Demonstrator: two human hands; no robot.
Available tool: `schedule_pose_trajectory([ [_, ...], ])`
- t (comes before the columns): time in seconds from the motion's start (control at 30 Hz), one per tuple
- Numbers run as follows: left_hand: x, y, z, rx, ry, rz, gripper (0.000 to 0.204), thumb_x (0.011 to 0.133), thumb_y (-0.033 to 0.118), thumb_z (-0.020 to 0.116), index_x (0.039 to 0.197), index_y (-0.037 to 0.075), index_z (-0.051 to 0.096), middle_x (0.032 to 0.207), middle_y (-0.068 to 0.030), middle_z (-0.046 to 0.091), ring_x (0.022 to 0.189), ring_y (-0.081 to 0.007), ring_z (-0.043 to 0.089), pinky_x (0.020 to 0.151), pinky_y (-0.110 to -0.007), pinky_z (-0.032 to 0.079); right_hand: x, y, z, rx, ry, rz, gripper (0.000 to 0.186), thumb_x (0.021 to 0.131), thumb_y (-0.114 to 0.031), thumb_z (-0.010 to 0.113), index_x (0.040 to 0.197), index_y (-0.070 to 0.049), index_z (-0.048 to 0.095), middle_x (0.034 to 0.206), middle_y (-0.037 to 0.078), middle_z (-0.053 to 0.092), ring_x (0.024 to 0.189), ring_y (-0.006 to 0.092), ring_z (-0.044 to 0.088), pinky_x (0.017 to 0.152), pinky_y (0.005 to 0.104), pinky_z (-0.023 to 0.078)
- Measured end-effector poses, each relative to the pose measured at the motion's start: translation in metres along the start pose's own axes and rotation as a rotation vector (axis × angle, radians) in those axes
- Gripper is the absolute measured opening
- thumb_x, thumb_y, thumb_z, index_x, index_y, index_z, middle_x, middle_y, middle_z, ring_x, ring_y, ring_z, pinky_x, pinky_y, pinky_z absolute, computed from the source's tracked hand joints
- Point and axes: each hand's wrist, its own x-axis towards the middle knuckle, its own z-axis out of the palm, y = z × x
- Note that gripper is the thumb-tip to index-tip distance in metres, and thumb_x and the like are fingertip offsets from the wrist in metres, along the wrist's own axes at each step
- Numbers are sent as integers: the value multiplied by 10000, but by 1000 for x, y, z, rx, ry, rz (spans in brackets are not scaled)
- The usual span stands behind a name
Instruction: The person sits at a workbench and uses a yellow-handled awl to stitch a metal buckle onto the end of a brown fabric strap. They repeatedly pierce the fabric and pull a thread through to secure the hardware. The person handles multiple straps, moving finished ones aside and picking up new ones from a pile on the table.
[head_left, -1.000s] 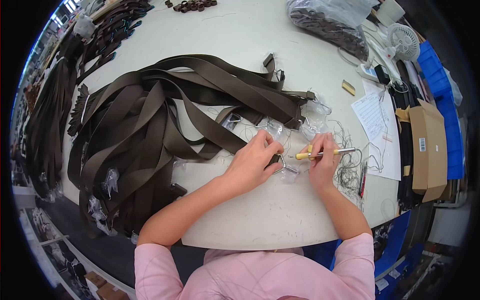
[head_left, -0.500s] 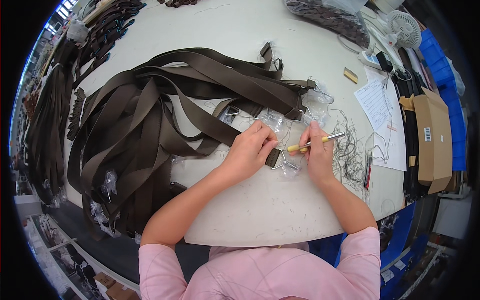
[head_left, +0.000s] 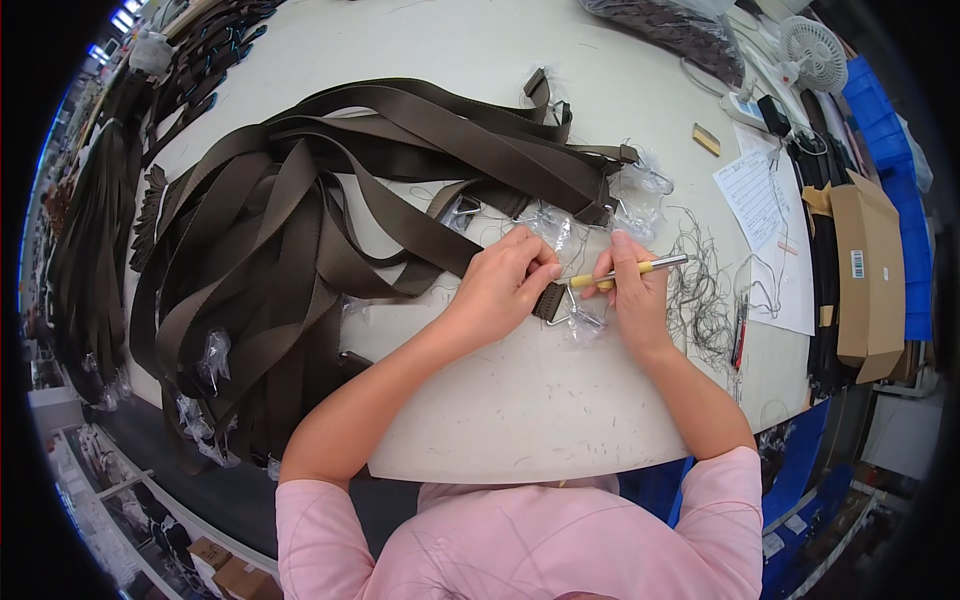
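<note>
My left hand (head_left: pixel 507 280) grasps a flat, dark-brown woven webbing strap (head_left: pixel 547 302) just short of its stitched end, over the off-white desk (head_left: pixel 480 420). A silvery metal wire buckle (head_left: pixel 566 311), partly in clear plastic wrap (head_left: pixel 584 328), sits at that end. My right hand (head_left: pixel 638 290) grips a slim yellow-and-silver pen-shaped tool (head_left: pixel 592 280), its yellow tip near the strap, beside loose grey threads (head_left: pixel 700 318).

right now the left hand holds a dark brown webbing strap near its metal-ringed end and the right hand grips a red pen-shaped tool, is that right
Not red: the head view shows the pen-shaped tool is yellow and silver. The left hand does hold the dark brown webbing strap there, and the right hand grips the tool.
</note>
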Motion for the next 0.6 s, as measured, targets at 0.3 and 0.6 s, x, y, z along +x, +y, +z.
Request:
schedule_pose_trajectory([
  [0.3,0,1,-1,-12,-4,-12,136,1004,139,683,993,3,684,949,-56,609,753,-164,568,706,-312,487,1,4,-1,58,-11,7,471,1134,-351,494,811,-31,618,746,30,609,603,117,638,558,234,500],
  [0.6,0,0,-1,-12,-10,-8,144,1009,144,676,990,1,682,952,-57,611,758,-164,562,709,-313,485,0,3,0,35,-11,-3,478,1135,-358,486,812,-30,616,744,29,607,606,112,636,552,232,504],
])
